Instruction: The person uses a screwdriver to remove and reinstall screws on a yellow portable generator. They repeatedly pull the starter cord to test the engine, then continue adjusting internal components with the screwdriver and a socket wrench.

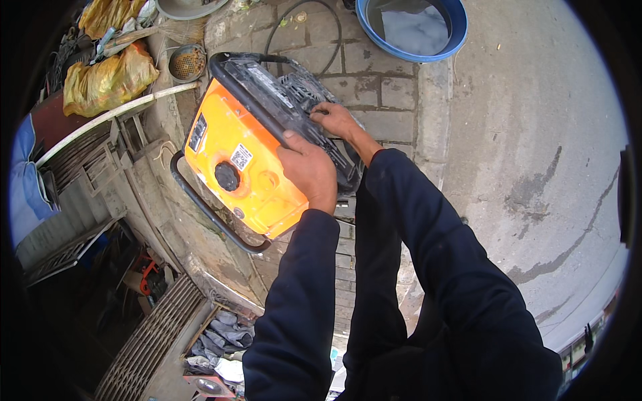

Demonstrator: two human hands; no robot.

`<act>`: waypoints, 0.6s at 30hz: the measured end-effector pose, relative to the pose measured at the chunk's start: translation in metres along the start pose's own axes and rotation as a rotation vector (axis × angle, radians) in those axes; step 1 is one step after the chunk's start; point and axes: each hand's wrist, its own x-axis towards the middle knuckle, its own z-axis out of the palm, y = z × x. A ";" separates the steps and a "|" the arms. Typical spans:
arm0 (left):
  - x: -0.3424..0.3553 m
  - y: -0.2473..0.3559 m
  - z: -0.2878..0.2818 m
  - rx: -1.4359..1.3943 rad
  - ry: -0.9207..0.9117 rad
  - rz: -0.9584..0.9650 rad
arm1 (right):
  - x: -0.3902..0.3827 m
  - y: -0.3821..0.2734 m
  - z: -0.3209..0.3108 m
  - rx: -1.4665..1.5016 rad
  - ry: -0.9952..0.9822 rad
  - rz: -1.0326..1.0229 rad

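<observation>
An orange and black portable generator [221, 144] with a black tube frame and a dark round fuel cap [227, 176] stands on the paving below me. My left hand [307, 174] is on the near end of its orange tank, thumb by the upper black frame bar, fingers mostly hidden, apparently gripping that edge. My right hand [334, 121] is just beyond it, fingers curled on a black part at the engine side; what exactly they hold is too small to make out.
A blue tub [455, 41] of water sits beyond the generator. At left are yellow sacks [107, 83], a round strainer [186, 64], metal railings and a folding gate [144, 334]. A black hose [271, 33] lies on the paving [394, 93]; grey road [528, 154] runs along the right.
</observation>
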 end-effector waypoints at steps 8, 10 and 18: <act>0.001 -0.004 0.002 0.033 0.011 0.020 | 0.000 0.000 0.003 0.007 0.000 -0.055; 0.001 -0.006 0.003 0.022 0.026 0.032 | -0.001 -0.002 0.002 0.010 0.001 -0.046; -0.001 0.003 -0.001 -0.032 -0.012 -0.004 | -0.004 -0.004 0.000 -0.015 0.019 -0.039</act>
